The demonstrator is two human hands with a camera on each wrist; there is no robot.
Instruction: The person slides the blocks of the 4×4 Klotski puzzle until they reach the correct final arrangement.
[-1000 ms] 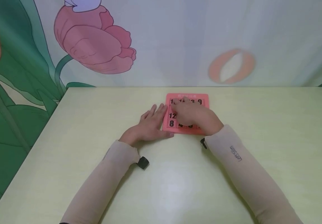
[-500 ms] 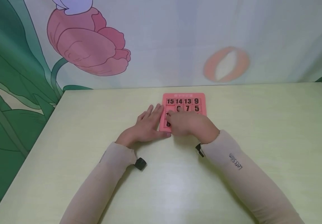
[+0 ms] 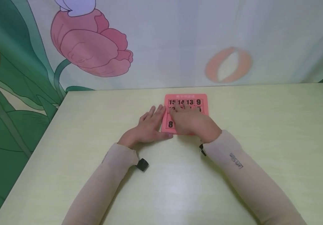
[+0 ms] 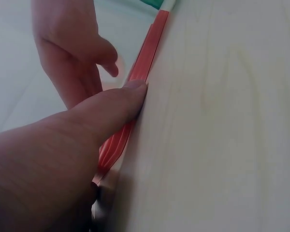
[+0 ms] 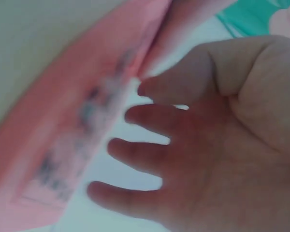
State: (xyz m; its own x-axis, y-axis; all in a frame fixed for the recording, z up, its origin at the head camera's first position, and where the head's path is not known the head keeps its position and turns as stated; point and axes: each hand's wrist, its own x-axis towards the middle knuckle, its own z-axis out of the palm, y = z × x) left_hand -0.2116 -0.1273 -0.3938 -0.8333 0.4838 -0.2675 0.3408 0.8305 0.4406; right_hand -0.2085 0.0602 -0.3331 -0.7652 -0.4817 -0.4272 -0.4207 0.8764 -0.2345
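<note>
A pink number puzzle board (image 3: pixel 206 103) lies flat near the table's far edge, with 15, 14, 13 and 9 along its top row and 8 at the lower left. My left hand (image 3: pixel 148 127) rests at its left side, fingers spread, and the thumb touches the near edge; the left wrist view shows this thumb against the board's red side (image 4: pixel 147 48). Over the board is my right hand (image 3: pixel 191 121), fingers extended and spread, covering most of the lower tiles. The right wrist view shows its spread fingers (image 5: pixel 135 157) beside the blurred board (image 5: pixel 43 145).
The pale table (image 3: pixel 161 187) extends around the board. Behind it hangs a curtain (image 3: pixel 167 40) printed with a pink flower and green leaves. Both forearms wear light sleeves, with a black strap piece (image 3: pixel 142 164) at the left wrist.
My right hand moved down to the lower tiles, then slightly back up over the middle. The 12 tile has gone from the third row to the second row at the left. My left hand stays beside the board.
</note>
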